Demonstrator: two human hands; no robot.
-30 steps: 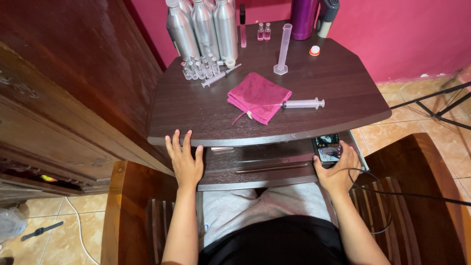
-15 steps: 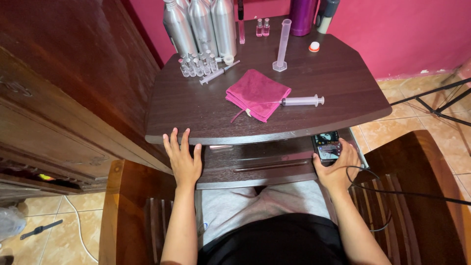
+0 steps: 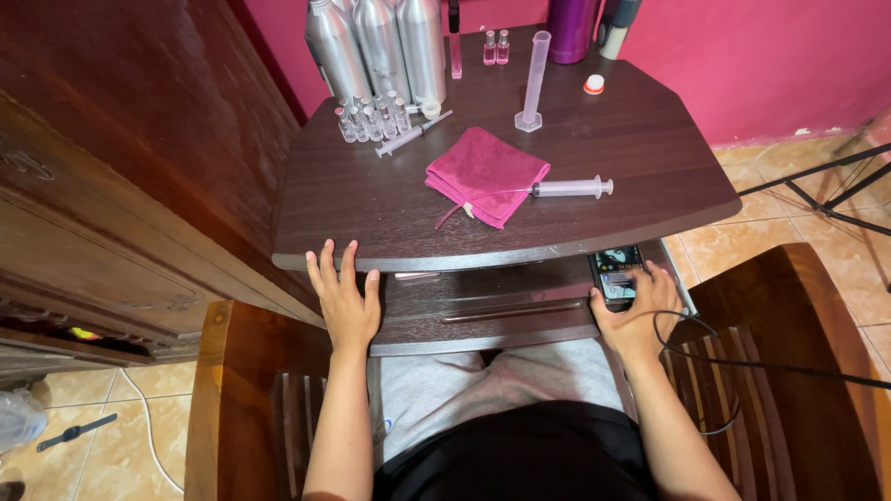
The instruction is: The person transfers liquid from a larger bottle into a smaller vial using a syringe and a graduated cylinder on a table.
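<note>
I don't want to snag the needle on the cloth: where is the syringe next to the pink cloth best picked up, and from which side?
Probably by the barrel of the syringe, pinched from above across its width. It lies flat on the table, plunger end pointing right, with its thin needle reaching left onto the pink cloth. The bare barrel is the widest, clearest part; the right hand, now on a phone, is nearer.

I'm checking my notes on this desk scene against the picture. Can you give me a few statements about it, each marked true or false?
1. The left hand rests flat at the front edge of the dark desk. True.
2. The right hand holds a syringe. False: it rests on a phone on the lower shelf.
3. A syringe lies beside the magenta cloth. True.
4. The measuring cylinder lies on its side. False: it stands upright.
</note>
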